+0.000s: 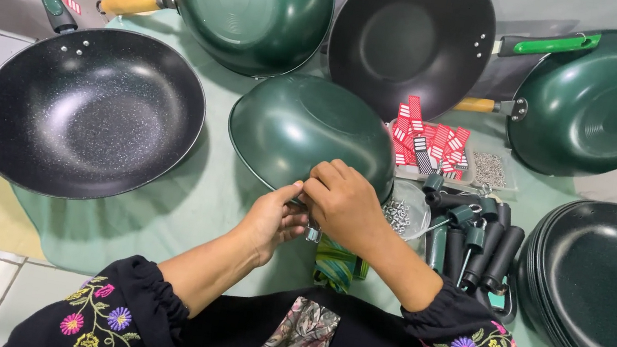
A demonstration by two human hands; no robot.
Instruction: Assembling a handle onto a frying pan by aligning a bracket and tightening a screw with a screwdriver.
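L hand (274, 218) & R hand (343, 202) are pinching, fingers curled shut, at rim bracket of upturned green wok (303, 127); held item too small to ID.

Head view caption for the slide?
Both hands, left and right, meet at the rim of an upturned green wok.

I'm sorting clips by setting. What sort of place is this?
Probably a small home workshop for assembling woks: handle-less pans stacked, loose handles and screws on a floor cloth, both hands at a green wok.
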